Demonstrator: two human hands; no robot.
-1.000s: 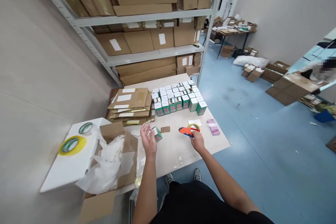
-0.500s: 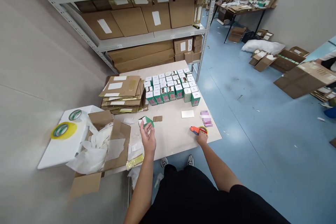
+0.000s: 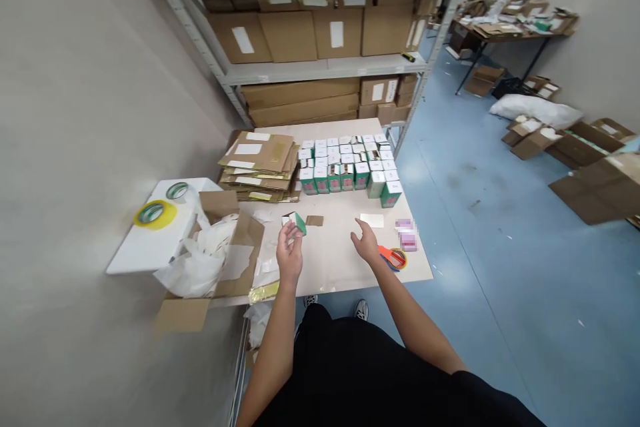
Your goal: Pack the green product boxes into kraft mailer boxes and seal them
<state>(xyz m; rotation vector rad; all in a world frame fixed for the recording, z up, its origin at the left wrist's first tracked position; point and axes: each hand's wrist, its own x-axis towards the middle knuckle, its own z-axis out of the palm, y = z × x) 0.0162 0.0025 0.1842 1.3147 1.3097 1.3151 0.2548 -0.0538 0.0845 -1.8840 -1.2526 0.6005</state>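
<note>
While the right hand (image 3: 367,241) spreads its fingers, the left hand (image 3: 290,255) curls at a green-white box (image 3: 301,224); grip unclear.

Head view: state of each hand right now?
Left hand: at a green box; whether it grips cannot be told.
Right hand: open, holding nothing.

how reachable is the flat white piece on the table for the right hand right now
Probably yes: the right hand looks empty, close to the flat white piece, and nothing visible stands between them.
</note>
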